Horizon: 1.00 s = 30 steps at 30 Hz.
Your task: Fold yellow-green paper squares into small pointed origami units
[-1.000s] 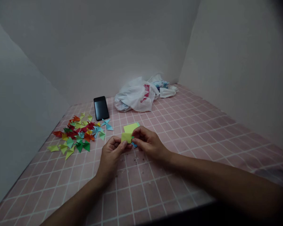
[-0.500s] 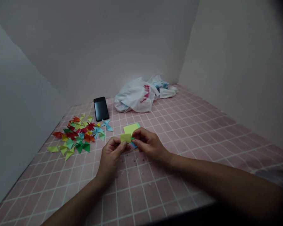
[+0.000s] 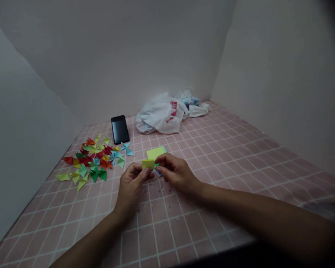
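A small yellow square of paper [image 3: 147, 164] is pinched between the thumb and fingers of my left hand [image 3: 132, 182], held upright above the tabletop. Close against its right edge, my right hand [image 3: 177, 172] has thumb and fingertips drawn together. A bit of green [image 3: 156, 164] shows at those fingertips; whether they grip it or the yellow paper is unclear. Just behind both hands lies a stack of coloured paper squares [image 3: 155, 152], yellow on top, partly covered by my fingers.
Several folded paper pieces in red, orange, yellow, green and blue form a pile [image 3: 89, 158] on the left. A black phone [image 3: 120, 129] lies beyond it. White plastic bags [image 3: 162, 113] rest at the back against the wall. A pink checked cloth [image 3: 223, 156] covers the surface.
The yellow paper has shifted very slightly left and tilted a little. Both hands keep nearly the same place.
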{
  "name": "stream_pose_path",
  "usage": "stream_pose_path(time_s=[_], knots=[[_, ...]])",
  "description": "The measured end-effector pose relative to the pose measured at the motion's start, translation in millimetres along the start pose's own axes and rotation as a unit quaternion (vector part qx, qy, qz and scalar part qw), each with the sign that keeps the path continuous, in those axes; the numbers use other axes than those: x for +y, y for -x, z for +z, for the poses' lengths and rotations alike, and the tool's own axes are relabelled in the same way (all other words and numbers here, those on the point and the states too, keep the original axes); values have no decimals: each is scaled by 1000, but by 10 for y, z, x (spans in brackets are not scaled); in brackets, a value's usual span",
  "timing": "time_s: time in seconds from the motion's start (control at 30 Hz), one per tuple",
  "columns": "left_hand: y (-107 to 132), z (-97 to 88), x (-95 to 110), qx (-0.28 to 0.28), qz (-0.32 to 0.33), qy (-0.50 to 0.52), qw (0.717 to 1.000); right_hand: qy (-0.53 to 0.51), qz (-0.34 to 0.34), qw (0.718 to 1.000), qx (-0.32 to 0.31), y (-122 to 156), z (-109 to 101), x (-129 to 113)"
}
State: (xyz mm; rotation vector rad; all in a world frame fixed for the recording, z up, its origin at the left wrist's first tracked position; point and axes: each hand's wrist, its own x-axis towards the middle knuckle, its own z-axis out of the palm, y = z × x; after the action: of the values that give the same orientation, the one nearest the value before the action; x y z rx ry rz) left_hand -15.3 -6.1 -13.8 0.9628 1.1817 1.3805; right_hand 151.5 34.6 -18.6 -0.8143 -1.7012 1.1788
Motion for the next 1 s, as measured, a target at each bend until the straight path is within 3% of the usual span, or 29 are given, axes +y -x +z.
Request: stream_pose_path(time_s=[1.0], knots=[[24, 17, 33, 4, 43, -73, 996, 0, 18, 1000, 0, -6, 9, -12]])
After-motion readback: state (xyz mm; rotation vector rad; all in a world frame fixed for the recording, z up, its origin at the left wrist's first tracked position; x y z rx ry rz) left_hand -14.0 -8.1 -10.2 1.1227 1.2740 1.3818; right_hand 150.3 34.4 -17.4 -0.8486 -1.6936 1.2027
